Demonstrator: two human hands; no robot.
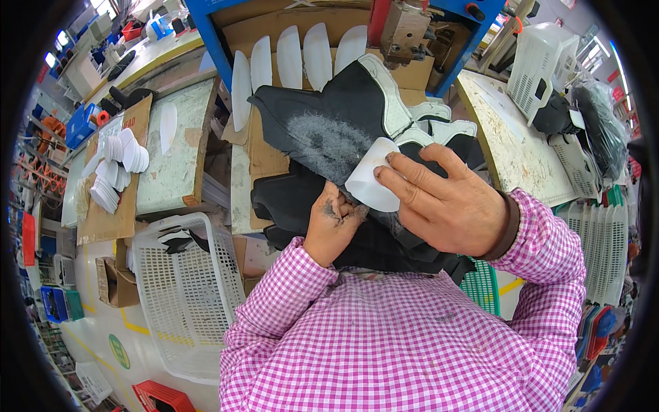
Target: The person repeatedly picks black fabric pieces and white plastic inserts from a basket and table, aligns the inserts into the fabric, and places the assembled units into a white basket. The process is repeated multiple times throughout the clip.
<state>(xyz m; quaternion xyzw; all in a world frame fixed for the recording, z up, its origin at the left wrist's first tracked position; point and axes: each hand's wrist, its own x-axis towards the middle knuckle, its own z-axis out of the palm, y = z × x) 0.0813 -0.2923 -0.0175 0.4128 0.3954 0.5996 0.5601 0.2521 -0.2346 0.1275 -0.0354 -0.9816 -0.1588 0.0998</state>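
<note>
A black boot upper (343, 89) with white trim lies in front of me, a rough grey fuzzy patch on its surface. My left hand (329, 225) has its fingers closed on the near edge of this upper; grey smudges mark the hand. Between the fingers and the hidden thumb of my right hand (449, 206) is a curved white stiffener sheet (369, 177), bent over the upper's near edge beside my left fingertips. More black uppers (292, 196) lie beneath. Beyond them, several white half-oval stiffeners (290, 58) stand in a row against cardboard.
A blue-framed machine (213, 34) with a metal head (405, 31) rises at the far side. On the left bench, stacked white pieces (113, 165) rest on cardboard (141, 123). A white plastic basket (185, 295) stands on the floor at left. White crates (542, 65) and bagged material (597, 123) are at right.
</note>
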